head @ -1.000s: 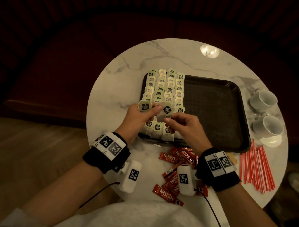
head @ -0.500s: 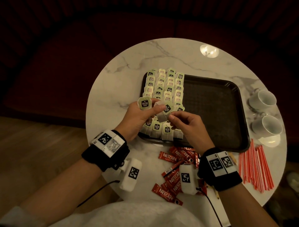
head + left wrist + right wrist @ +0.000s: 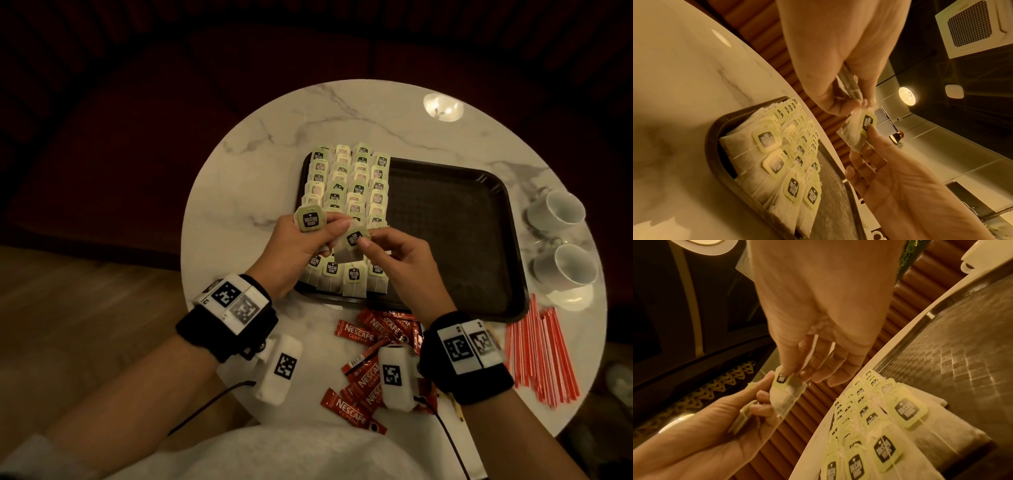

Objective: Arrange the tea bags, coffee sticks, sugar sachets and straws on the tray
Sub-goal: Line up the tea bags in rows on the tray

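Observation:
A dark tray (image 3: 445,240) lies on the round marble table (image 3: 239,192), and rows of tea bags (image 3: 346,185) with green tags fill its left part. Above the near rows, my left hand (image 3: 325,234) grips a small stack of tea bags (image 3: 311,219), tag facing up. My right hand (image 3: 368,241) pinches one tea bag (image 3: 349,253) by its tag, and the left fingertips still touch it. The left wrist view shows this tea bag (image 3: 857,129) between both hands. In the right wrist view my right hand (image 3: 795,374) holds this tea bag (image 3: 786,395) against the left hand (image 3: 764,395). Red coffee sticks (image 3: 370,349) and red straws (image 3: 541,353) lie off the tray.
Two white cups (image 3: 555,212) (image 3: 565,267) stand at the table's right edge, beyond the tray. The coffee sticks lie scattered on the near part of the table between my wrists. The tray's right two thirds (image 3: 462,212) is bare. A dark red seat (image 3: 120,154) surrounds the table.
Both hands stay almost where they were above the near rows. The single tea bag has drawn slightly away from the left hand's stack, towards the right hand.

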`<state>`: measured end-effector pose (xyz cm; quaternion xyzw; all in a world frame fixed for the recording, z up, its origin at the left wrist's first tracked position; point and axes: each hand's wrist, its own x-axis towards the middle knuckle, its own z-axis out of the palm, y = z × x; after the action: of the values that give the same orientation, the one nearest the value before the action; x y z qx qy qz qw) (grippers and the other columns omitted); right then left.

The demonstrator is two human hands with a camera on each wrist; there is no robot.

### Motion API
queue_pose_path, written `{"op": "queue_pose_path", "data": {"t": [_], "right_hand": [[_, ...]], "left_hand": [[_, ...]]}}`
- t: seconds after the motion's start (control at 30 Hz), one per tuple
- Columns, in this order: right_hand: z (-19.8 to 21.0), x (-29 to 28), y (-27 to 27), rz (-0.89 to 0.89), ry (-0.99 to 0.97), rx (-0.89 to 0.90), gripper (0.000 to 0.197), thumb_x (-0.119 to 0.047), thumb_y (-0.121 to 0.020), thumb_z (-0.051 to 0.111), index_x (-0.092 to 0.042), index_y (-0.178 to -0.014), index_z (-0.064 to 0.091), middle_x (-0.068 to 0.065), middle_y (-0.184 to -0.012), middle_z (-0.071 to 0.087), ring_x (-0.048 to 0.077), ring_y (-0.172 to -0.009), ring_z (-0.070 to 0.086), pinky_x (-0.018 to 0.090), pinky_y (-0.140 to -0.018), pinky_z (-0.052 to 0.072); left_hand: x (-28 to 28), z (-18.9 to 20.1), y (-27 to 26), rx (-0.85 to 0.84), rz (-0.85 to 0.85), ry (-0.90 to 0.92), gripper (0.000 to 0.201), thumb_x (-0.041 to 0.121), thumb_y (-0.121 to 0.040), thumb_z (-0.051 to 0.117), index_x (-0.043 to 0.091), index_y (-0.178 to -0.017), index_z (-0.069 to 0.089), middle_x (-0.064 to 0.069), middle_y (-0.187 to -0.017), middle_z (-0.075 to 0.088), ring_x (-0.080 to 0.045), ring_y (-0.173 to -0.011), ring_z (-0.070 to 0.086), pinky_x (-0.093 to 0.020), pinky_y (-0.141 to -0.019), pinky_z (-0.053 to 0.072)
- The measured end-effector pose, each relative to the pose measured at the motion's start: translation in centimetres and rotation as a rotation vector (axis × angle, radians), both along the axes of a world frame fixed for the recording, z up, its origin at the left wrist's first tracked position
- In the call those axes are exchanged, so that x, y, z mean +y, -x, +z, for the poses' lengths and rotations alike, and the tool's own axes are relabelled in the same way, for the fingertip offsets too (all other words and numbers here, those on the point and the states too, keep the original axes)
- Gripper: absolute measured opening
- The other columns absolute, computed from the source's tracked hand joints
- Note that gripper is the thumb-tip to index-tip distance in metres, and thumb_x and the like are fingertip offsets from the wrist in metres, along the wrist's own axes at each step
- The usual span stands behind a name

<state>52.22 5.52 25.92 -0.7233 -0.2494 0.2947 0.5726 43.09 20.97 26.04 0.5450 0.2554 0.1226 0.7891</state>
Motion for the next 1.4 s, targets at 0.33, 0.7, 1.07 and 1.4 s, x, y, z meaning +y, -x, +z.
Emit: {"op": "queue_pose_path", "data": {"t": [0.33,0.7,1.07,1.4], "right_hand": [[-0.1,-0.4,-0.2,-0.116,-0.060,0.001,0.011,-0.012,-0.085,0.073,-0.010,-0.096,0.070,0.006,-0.092,0.072,0.013,-0.087,0.068,0.024,-0.078,0.056],[0.2,-1.4,0.1,-0.054,-0.116,-0.071,0.016,-0.002,-0.084,0.071,-0.015,-0.094,0.075,0.003,-0.095,0.075,0.016,-0.094,0.070,0.025,-0.084,0.055],[-0.1,-1.4,-0.1,0.028,-0.130,-0.259,0.020,-0.005,-0.081,0.073,-0.023,-0.088,0.075,-0.005,-0.093,0.073,0.017,-0.092,0.069,0.037,-0.084,0.058],[0.3,-1.3,-0.2,0.009,-0.182,-0.180,0.012,-0.017,-0.081,0.073,-0.014,-0.093,0.075,0.002,-0.100,0.073,0.019,-0.099,0.068,0.032,-0.086,0.056]], "left_hand": [[0.1,-0.1,-0.1,0.003,-0.011,-0.032,0.010,0.008,-0.086,0.067,0.010,-0.095,0.072,0.005,-0.061,0.063,-0.005,-0.058,0.054,-0.017,-0.057,0.049],[0.1,0.2,-0.1,-0.015,0.040,-0.038,0.008,0.009,-0.086,0.067,0.013,-0.090,0.073,-0.002,-0.065,0.061,-0.006,-0.058,0.055,-0.017,-0.058,0.050],[0.0,0.6,-0.2,-0.033,0.060,-0.015,0.011,0.006,-0.088,0.064,0.014,-0.089,0.071,0.007,-0.058,0.063,-0.005,-0.056,0.054,-0.018,-0.058,0.049],[0.0,0.5,-0.1,-0.030,0.046,-0.030,0.009,0.008,-0.087,0.066,0.015,-0.090,0.071,0.006,-0.061,0.065,-0.005,-0.057,0.055,-0.019,-0.059,0.049]]}}
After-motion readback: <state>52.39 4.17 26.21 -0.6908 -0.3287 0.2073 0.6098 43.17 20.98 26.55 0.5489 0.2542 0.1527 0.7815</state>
